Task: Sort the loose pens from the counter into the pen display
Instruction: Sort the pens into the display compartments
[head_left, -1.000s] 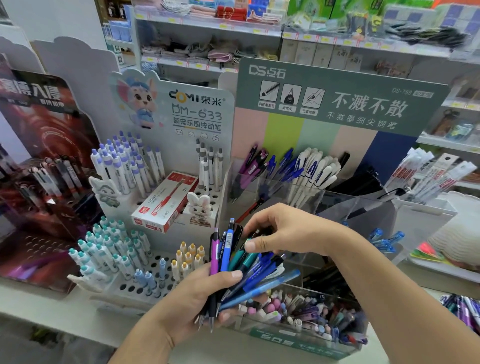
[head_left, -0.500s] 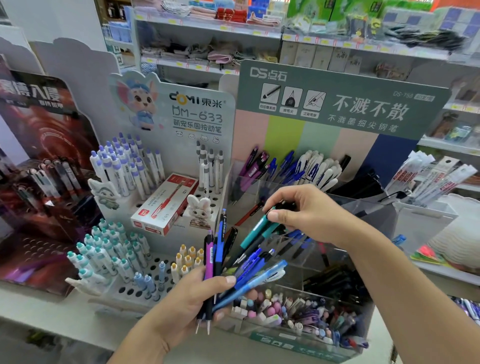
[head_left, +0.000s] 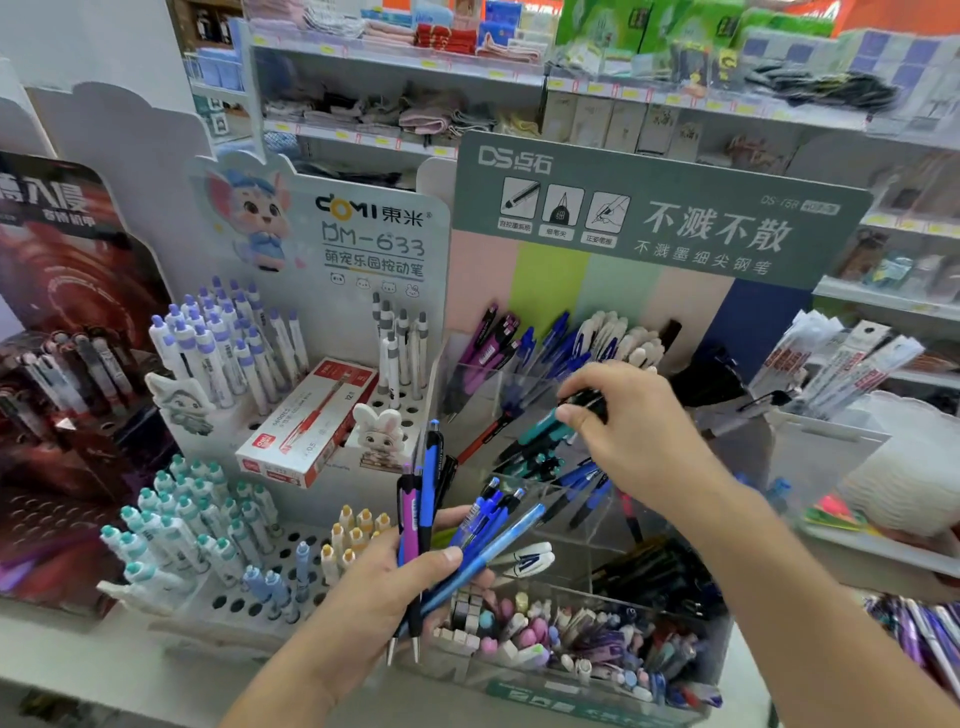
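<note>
While the left hand (head_left: 395, 577) stays low in front of the display as a kind of holder, its fingers and thumb are curled round a fanned bundle of loose pens (head_left: 447, 525), mostly blue with one pink-purple and a dark one, tips pointing down and clips up, likely so each colour can be read and picked off in turn. Over the clear acrylic pen display (head_left: 519, 395), the right hand (head_left: 639, 431) pinches a few teal pens (head_left: 545, 428) between thumb and fingers, angled tip-down toward the middle tier, where teal and dark pens already lie; that slant seems chosen to let them slide into the compartment alongside their match. Blue pens sit just below that tier, purple and white ones in the back row. I judge sorting well under way, with the bundle left to place. A red pen box (head_left: 306, 421) rests on the neighbouring white rack (head_left: 228, 597).
</note>
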